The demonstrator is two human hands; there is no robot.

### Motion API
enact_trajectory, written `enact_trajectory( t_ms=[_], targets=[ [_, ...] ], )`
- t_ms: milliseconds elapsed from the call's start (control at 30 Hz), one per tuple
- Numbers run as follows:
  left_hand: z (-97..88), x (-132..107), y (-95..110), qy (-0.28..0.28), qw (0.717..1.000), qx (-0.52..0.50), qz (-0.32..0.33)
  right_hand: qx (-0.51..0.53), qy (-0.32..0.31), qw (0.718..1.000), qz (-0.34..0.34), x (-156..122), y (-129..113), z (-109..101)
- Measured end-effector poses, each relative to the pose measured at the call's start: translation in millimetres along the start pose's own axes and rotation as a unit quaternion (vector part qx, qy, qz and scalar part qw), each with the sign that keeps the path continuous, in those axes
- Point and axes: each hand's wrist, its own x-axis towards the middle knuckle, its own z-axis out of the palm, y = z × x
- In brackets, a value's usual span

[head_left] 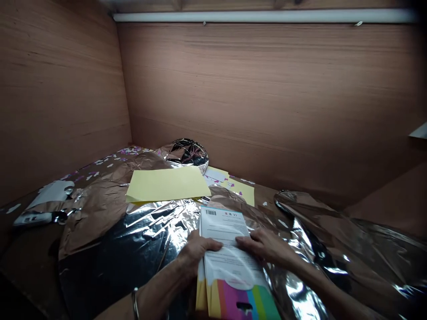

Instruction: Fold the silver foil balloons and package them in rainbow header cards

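Observation:
Both my hands rest on a packet of coloured paper [230, 262], which shows a white printed back with a barcode and a rainbow-striped header with a hang slot. My left hand [196, 251] grips its left edge, and my right hand [265, 246] presses its right side, fingers over the white label. The packet lies on crinkled silver foil sheeting [143, 226]. Beyond it, a pale yellow paper sheet [167, 184] lies flat on the foil. A metal bangle [135, 304] circles my left wrist.
Plywood walls [267, 98] close off the back and left. A crumpled foil balloon [187, 154] sits at the back. Paper scraps and confetti lie along the back left. A white-and-silver object [38, 218] lies at the left, and more foil [333, 240] at the right.

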Motion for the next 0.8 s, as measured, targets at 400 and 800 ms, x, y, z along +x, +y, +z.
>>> enact_trajectory(
  t_ms=[400, 800],
  targets=[
    [5.2, -5, 6, 0.012, 1.000, 0.009, -0.004, -0.325, 0.137, 0.934, -0.063, 185, -12, -12],
    [7.6, -7, 8, 0.006, 1.000, 0.005, -0.001, -0.446, 0.125, 0.875, -0.144, 220, 8, 18]
  ],
)
